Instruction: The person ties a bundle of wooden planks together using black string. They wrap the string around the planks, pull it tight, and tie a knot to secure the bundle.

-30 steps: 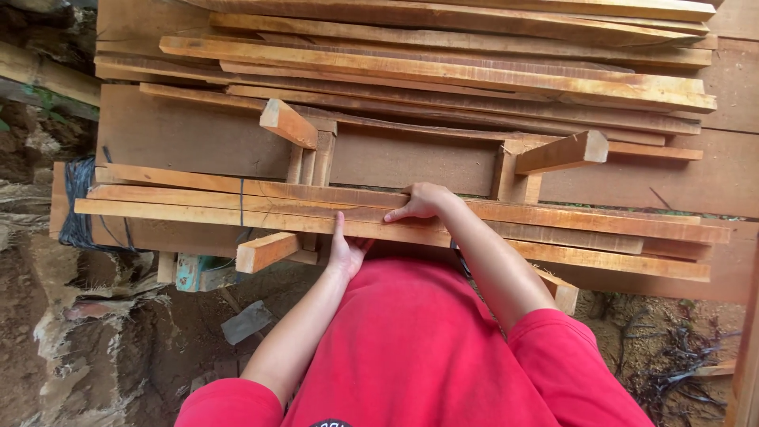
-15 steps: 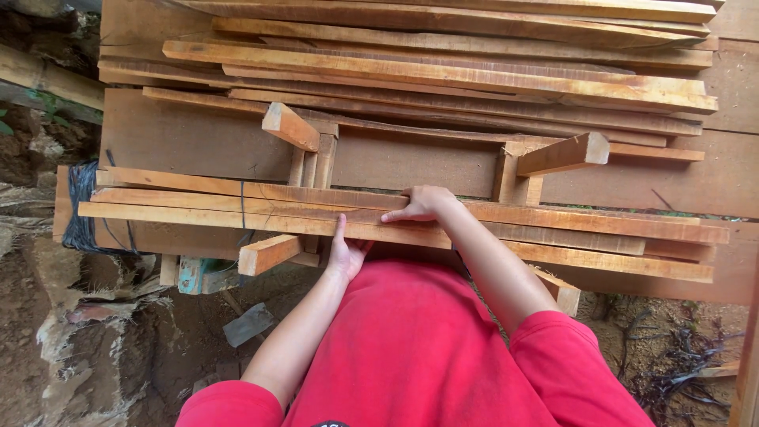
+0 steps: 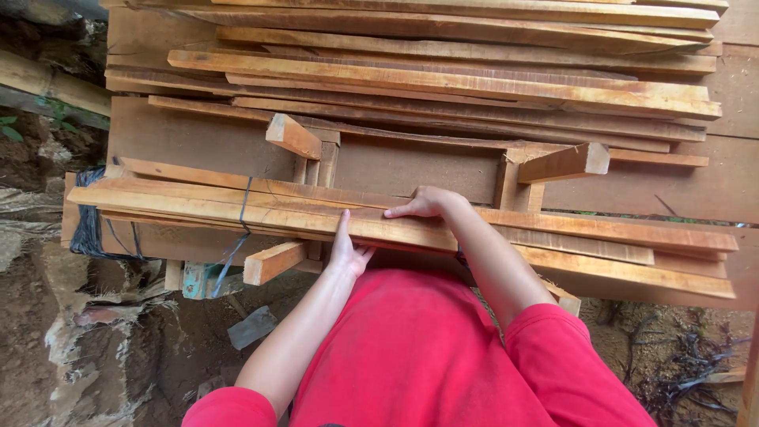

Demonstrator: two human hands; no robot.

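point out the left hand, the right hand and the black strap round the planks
left hand (image 3: 348, 251), head view, on the palm under the plank edge
right hand (image 3: 423, 203), head view, on the back of the hand
black strap (image 3: 243, 207), head view, where it crosses the planks

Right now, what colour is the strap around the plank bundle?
Dark blue-grey strap around the plank bundle, left of the left hand; head view.
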